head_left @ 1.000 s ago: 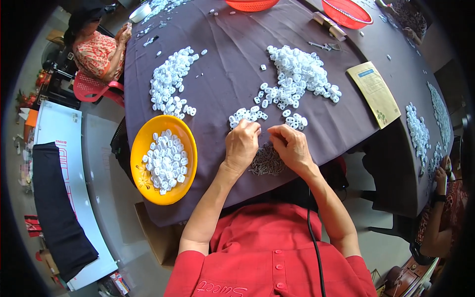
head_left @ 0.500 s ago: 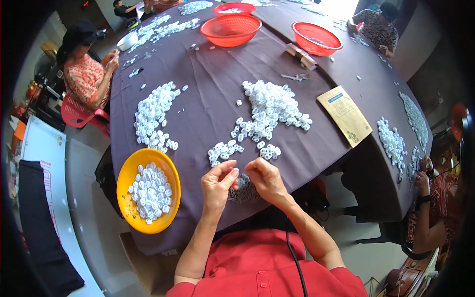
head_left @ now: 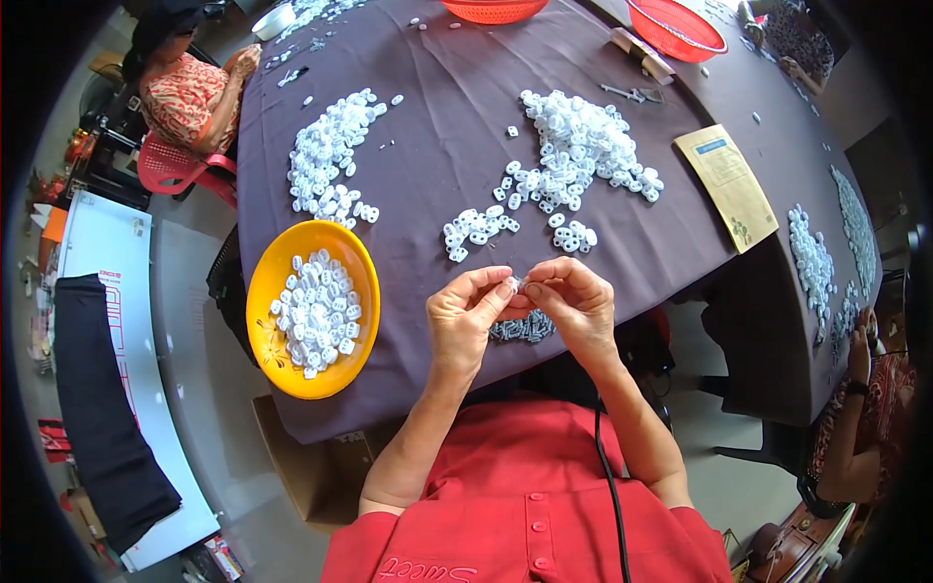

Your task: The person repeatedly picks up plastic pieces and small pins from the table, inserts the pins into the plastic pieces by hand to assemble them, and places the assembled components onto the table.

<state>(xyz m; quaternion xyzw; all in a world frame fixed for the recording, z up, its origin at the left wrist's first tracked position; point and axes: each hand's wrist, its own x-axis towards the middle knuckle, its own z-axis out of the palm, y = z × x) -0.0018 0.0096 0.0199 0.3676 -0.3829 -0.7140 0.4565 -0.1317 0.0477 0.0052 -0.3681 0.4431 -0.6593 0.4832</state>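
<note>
My left hand [head_left: 466, 316] pinches a small white plastic piece [head_left: 515, 284] between thumb and forefinger, just above the table's near edge. Fingertips of my right hand [head_left: 575, 306] are pressed together against the same piece; whether they also hold a small part is hidden. Below my hands lies a pile of small grey metal-looking parts [head_left: 523, 328]. Beyond them are a small cluster of white two-holed pieces [head_left: 478, 231], another little cluster [head_left: 573, 236] and a large heap [head_left: 583, 146]. A yellow bowl [head_left: 364, 360] with many white pieces stands left of my left hand.
Another white heap [head_left: 330, 160] lies behind the bowl on the dark tablecloth [head_left: 428, 126]. A tan envelope [head_left: 727, 185] rests at the right. Red baskets [head_left: 680, 29] stand farther back. People sit at the left and right sides. An open cardboard box [head_left: 316, 476] is below the table's left edge.
The view has tilted, so the table appears higher and shifted right. My right hand has come in to the left hand, and their fingertips now meet at the white piece.
</note>
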